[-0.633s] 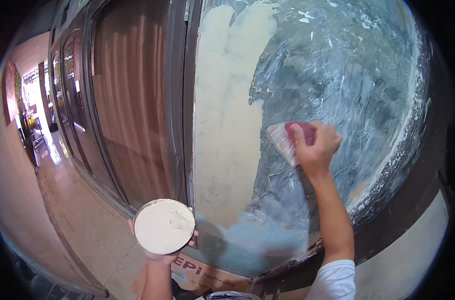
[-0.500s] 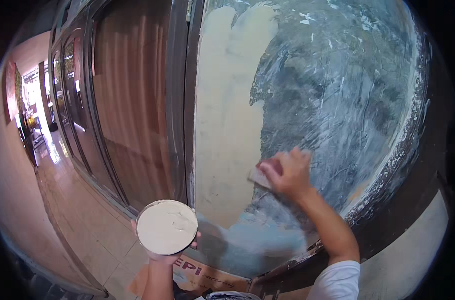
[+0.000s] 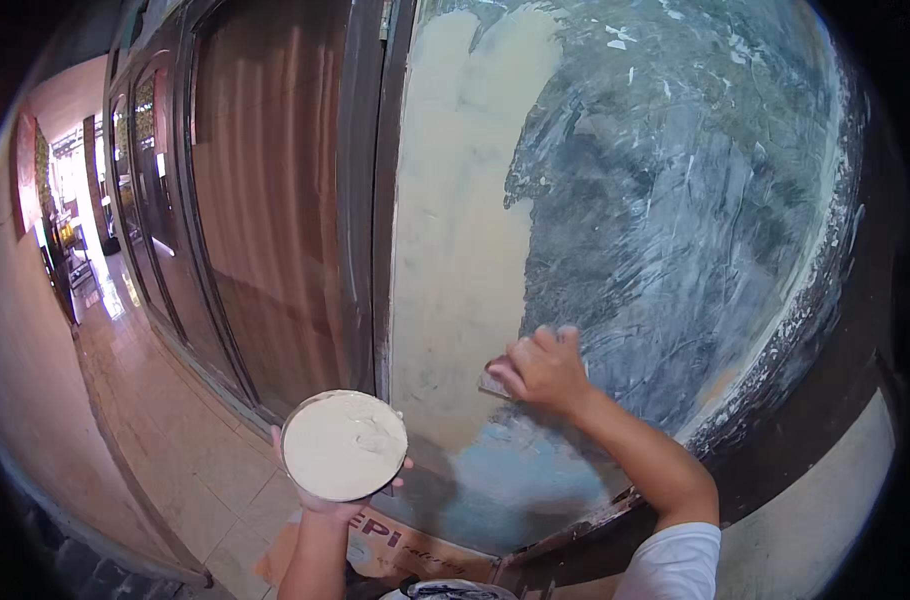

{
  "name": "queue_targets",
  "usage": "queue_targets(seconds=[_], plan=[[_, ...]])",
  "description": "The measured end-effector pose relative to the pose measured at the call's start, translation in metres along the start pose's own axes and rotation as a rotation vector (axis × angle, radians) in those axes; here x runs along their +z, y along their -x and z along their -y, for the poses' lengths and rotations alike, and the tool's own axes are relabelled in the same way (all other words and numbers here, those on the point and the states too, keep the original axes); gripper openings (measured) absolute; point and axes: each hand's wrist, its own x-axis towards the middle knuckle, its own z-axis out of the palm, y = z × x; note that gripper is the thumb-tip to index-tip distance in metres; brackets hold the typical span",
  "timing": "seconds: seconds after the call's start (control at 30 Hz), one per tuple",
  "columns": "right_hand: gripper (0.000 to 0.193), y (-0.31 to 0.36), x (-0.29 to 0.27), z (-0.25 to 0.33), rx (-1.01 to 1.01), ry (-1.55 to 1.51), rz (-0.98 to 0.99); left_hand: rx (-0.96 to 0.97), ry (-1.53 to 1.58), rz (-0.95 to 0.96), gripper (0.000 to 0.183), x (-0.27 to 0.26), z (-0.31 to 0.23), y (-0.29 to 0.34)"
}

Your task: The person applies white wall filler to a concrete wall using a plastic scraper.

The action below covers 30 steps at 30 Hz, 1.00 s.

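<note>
My left hand (image 3: 323, 502) supports a round container of cream-coloured filler (image 3: 337, 448) from below, its fingers curled round the sides. The filler's surface is smooth, apart from a rough patch on its right. My right hand (image 3: 549, 368) grips a putty knife (image 3: 492, 381), whose blade lies at the lower wall along the border of a cream coat (image 3: 457, 250). Most of the knife's handle is hidden by my fingers. That coat covers the wall's left strip with a ragged right border. Beside it the mottled blue-grey wall (image 3: 645, 220) is bare of cream.
Left of the wall stands a dark-framed glass door (image 3: 270, 200) with a brown curtain behind it. A tiled walkway (image 3: 175, 400) runs back along the left. An orange printed sign (image 3: 425, 548) lies low, behind my left forearm. Dark trim (image 3: 775, 430) borders the wall at right.
My right hand has moved left and slightly down with the putty knife, along the lower border of the cream coat. The container has shifted slightly right and up in view.
</note>
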Motion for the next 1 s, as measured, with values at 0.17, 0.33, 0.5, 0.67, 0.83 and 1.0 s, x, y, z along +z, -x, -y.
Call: queue_targets(seconds=[0.17,0.33,0.5,0.67,0.83,1.0], plan=[[0.028,-0.068,-0.051,-0.042,0.205,0.252,-0.342,-0.033,-0.019,0.013,0.116,0.003,-0.007,-0.009],[0.035,-0.085,-0.114,-0.089,0.554,-0.063,-0.694,-0.031,-0.05,0.0,0.109,0.034,0.004,-0.022],[0.032,-0.056,-0.121,-0.054,0.351,-0.363,-0.343,-0.116,0.121,0.148,0.116,0.035,0.011,-0.036],[0.031,-0.051,-0.146,-0.027,0.0,-0.168,-0.113,-0.176,0.063,0.165,0.115,0.052,0.02,-0.049],[0.031,-0.049,-0.172,-0.009,-0.194,-0.097,0.042,-0.189,0.053,0.106,0.112,0.069,0.029,-0.06],[0.03,-0.042,-0.186,0.002,-0.241,-0.058,0.187,-0.277,0.117,0.182,0.111,0.068,0.033,-0.07]])
